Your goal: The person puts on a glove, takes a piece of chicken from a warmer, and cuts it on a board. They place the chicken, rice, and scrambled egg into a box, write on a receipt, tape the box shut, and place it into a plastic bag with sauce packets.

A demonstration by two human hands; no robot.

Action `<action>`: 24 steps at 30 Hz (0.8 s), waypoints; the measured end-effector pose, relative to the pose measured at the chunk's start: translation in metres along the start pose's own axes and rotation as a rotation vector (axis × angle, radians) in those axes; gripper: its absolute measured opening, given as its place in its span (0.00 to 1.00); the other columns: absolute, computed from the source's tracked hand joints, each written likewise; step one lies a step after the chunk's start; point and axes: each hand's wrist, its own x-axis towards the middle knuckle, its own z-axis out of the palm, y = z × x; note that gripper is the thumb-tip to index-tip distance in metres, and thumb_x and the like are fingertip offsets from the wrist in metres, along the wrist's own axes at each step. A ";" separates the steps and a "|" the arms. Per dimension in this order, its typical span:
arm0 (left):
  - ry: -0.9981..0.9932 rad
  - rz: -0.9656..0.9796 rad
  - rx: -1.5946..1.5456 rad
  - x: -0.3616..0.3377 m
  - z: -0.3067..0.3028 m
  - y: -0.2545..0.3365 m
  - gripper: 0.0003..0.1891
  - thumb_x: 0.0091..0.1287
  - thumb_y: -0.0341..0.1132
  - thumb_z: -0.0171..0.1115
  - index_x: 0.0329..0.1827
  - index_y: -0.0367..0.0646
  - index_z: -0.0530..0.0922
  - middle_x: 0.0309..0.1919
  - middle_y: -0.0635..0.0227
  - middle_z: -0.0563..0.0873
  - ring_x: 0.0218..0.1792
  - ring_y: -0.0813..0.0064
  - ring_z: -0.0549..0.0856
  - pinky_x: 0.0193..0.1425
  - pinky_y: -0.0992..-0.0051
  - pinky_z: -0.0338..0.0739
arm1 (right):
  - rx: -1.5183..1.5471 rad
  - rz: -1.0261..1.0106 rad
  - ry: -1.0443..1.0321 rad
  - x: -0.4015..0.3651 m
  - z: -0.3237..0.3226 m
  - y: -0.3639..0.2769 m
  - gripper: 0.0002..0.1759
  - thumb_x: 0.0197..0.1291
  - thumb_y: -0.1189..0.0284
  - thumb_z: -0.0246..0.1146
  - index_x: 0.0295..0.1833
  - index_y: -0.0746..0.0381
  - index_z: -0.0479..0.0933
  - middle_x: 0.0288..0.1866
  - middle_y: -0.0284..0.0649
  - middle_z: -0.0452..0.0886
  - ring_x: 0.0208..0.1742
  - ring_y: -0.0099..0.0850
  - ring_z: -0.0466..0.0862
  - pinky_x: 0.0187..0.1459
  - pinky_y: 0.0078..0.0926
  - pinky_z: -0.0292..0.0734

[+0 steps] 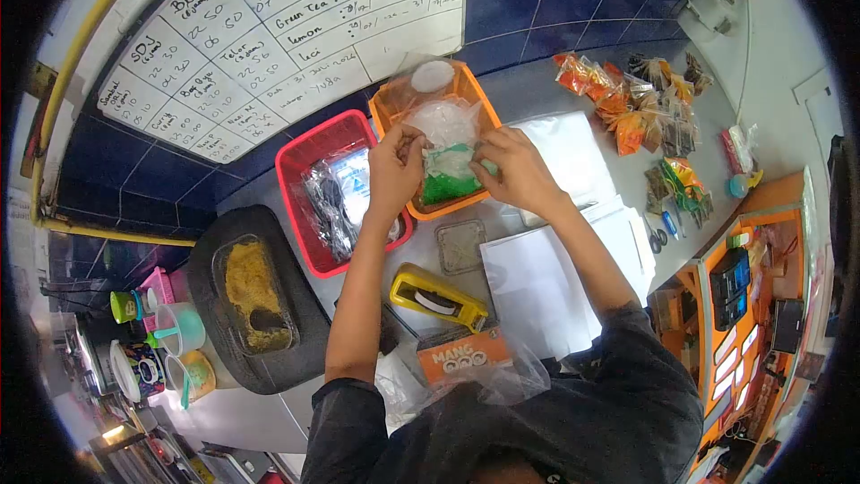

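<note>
Orange basket (485, 100): contains clear and green plastic bags (449, 187). Left hand (398, 167) at its left side, fingers curled; right hand (518, 167) at its right, fingers half-curled. Grip of either: cannot tell. Red basket (327, 139), left of it, contains wrapped packs (328, 204). Right of it, grey counter (632, 177) shows between papers (569, 161) and packets (620, 108); tiled wall (506, 2) behind.

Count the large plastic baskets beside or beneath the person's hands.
2: the red basket, beside the left hand, and the orange basket, beneath both it and the right hand.
</note>
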 end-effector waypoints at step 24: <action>-0.137 -0.104 -0.135 0.000 0.009 -0.010 0.04 0.68 0.22 0.60 0.41 0.37 0.83 0.22 0.77 0.79 0.23 0.90 0.73 0.26 0.83 0.65 | 0.034 0.036 0.265 0.014 0.018 0.009 0.11 0.54 0.84 0.64 0.43 0.63 0.82 0.56 0.42 0.79 0.52 0.43 0.82 0.53 0.36 0.78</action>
